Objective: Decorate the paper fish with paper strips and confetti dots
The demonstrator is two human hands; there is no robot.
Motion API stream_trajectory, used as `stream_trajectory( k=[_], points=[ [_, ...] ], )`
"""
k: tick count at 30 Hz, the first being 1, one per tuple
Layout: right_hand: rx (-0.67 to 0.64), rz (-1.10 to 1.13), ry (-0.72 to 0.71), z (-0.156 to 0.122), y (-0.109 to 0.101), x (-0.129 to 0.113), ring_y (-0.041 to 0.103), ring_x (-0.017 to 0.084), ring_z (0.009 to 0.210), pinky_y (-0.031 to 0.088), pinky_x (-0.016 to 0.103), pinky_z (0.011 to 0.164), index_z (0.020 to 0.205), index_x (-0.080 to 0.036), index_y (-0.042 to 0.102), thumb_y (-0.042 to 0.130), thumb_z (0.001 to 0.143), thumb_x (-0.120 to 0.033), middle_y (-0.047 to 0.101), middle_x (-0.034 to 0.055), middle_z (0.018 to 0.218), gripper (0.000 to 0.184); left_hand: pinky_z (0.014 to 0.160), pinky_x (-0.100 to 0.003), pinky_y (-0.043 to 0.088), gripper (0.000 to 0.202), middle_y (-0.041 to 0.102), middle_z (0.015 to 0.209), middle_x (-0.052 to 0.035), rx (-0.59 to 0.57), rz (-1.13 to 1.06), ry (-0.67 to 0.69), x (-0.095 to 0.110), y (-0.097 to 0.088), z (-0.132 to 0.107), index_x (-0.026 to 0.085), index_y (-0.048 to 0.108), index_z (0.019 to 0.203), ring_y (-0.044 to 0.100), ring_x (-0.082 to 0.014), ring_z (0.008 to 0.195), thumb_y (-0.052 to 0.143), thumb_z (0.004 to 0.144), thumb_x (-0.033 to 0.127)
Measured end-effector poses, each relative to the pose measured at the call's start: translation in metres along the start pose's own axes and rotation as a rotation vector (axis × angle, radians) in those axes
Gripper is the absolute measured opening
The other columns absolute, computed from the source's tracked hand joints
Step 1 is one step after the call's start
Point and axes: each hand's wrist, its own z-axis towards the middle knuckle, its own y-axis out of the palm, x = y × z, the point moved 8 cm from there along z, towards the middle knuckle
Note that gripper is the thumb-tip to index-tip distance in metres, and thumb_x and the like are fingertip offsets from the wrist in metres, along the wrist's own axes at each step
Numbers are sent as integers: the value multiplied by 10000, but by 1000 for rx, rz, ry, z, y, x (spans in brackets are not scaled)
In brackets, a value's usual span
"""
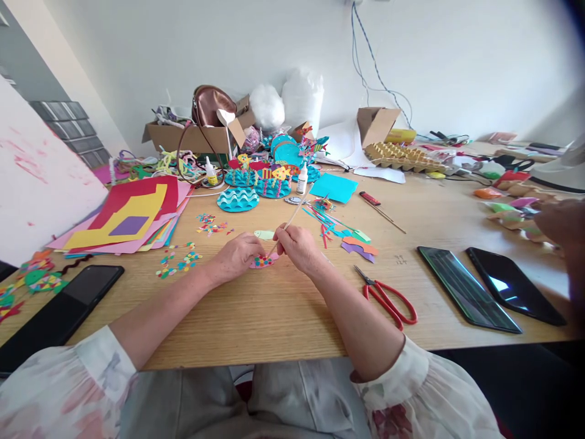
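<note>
My right hand (298, 249) is closed around a thin wooden stick (297, 210), which slants up and away to the right. The stick's lower end reaches down to a small pink paper piece (264, 262) covered with coloured dots. My left hand (242, 256) has its fingers pinched together at the left edge of that pink piece, partly covering it. A pale green paper fish (264, 234) lies just beyond my hands. Loose coloured paper dots (179, 260) are scattered left of my left hand, with small paper scraps (212, 225) farther back.
Red-handled scissors (388, 299) lie right of my right forearm. Phones (466, 286) rest at both sides. Stacked coloured sheets (132, 213) are on the left. Glue bottles (302, 180) stand among blue decorated bases (237, 199) at the back. Another person's hand (562, 225) shows at far right.
</note>
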Motion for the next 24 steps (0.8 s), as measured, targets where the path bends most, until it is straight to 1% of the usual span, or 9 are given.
stream_trajectory(
  k=[5,9,12,18,24],
  points=[
    [1,-9,14,0,-1,0,537,95,527,348,191,564,584,-178,509,328,809,-179,610,0,519,289,746,-273,444,255,635,818,-45,-45,-13,-10,0,4,2,151,647,833,570,-144,803,446,756,15],
    [3,-21,26,0,-1,0,540,93,534,349,188,569,583,-175,519,326,806,-173,612,-1,525,294,756,-277,441,244,632,829,-42,-30,-13,-6,-3,6,3,160,640,803,565,-148,823,459,740,8],
    [0,-21,33,0,-1,1,538,94,529,349,189,566,579,-175,518,326,802,-168,610,-1,520,295,750,-273,445,231,638,820,-43,-14,-21,-27,-5,5,2,143,626,810,564,-148,811,456,736,4],
    [7,-19,21,0,-1,1,535,99,517,349,195,563,583,-174,518,326,791,-155,610,5,512,284,720,-268,449,263,633,771,-37,-61,9,-56,-3,6,3,142,630,807,566,-147,775,415,747,3],
    [11,-19,43,1,-1,4,540,102,521,357,197,574,575,-175,519,329,787,-157,611,6,511,285,784,-294,437,260,634,859,-60,-84,-14,7,2,8,2,151,641,870,562,-163,859,444,759,23]
  ],
)
